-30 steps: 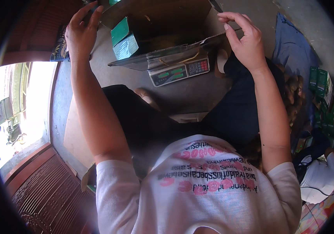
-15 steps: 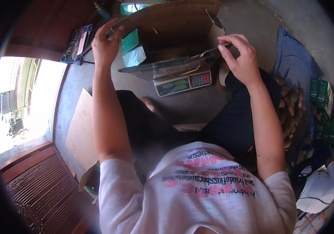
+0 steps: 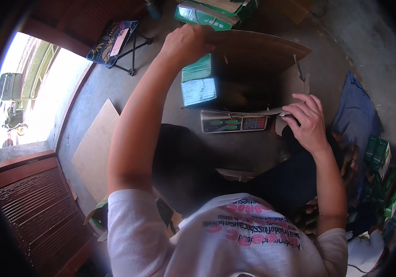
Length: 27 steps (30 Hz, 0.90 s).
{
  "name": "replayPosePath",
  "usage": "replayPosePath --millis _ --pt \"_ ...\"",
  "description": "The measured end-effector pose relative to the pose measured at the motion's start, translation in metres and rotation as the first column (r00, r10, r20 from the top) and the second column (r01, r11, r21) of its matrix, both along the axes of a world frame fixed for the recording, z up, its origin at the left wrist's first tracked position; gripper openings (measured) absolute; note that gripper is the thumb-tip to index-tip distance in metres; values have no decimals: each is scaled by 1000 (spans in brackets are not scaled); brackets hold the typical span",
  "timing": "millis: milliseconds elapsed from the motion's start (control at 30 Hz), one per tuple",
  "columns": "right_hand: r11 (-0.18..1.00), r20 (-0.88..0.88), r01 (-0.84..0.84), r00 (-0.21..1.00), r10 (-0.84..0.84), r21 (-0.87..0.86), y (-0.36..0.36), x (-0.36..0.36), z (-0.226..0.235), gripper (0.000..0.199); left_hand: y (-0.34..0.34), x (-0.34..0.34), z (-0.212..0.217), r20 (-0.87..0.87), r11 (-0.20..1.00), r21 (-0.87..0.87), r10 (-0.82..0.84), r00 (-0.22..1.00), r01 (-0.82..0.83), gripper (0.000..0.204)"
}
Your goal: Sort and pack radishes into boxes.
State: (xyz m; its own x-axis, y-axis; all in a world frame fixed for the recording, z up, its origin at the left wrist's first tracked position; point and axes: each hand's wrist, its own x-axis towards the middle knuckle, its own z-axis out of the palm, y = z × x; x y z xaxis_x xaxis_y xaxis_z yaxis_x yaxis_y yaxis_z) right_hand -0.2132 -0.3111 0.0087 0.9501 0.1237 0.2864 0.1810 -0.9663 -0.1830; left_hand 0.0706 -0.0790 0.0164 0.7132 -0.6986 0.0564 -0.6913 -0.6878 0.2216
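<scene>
An open cardboard box (image 3: 260, 50) stands in front of me, its inside dark, with something pale and hard to make out at the bottom. At its left end is a green and pale-blue panel (image 3: 199, 91). My left hand (image 3: 188, 45) is closed over the box's far left corner, fingertips partly hidden. My right hand (image 3: 308, 121) pinches the near right edge between thumb and fingers. Below the box's near side shows a digital scale (image 3: 234, 123) with green displays and a keypad; whether the box rests on it cannot be seen.
Green cartons (image 3: 207, 17) lie behind the box. A folding stool (image 3: 112, 44) stands at the far left, near a flat cardboard sheet (image 3: 97, 136). To the right are a blue cloth (image 3: 356, 108), brown roots or tubers (image 3: 348, 157) and green packages (image 3: 378, 154). Louvred wood (image 3: 36, 207) is at lower left.
My left hand has moved rightward and closed over the box's far left corner. The near flap, tilted outward before, now appears nearly edge-on. My right hand stays at the near right edge. The view has shifted.
</scene>
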Motion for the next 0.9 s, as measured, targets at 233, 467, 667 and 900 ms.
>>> replayPosePath --millis 233,467,667,900 --pt "985 -205 -162 968 146 -60 18 50 9 23 31 34 -27 -4 999 53 -13 1000 13 32" --pt "940 -227 -288 943 244 -185 72 77 34 20 80 26 -30 -1 969 -208 139 990 -136 18" --pt "838 -163 -462 887 432 -291 156 144 89 13 213 20 -17 -11 886 -226 414 910 -405 17" --pt "601 -121 -720 670 732 -347 293 191 96 14 406 -29 7 148 753 -55 656 740 -656 27"
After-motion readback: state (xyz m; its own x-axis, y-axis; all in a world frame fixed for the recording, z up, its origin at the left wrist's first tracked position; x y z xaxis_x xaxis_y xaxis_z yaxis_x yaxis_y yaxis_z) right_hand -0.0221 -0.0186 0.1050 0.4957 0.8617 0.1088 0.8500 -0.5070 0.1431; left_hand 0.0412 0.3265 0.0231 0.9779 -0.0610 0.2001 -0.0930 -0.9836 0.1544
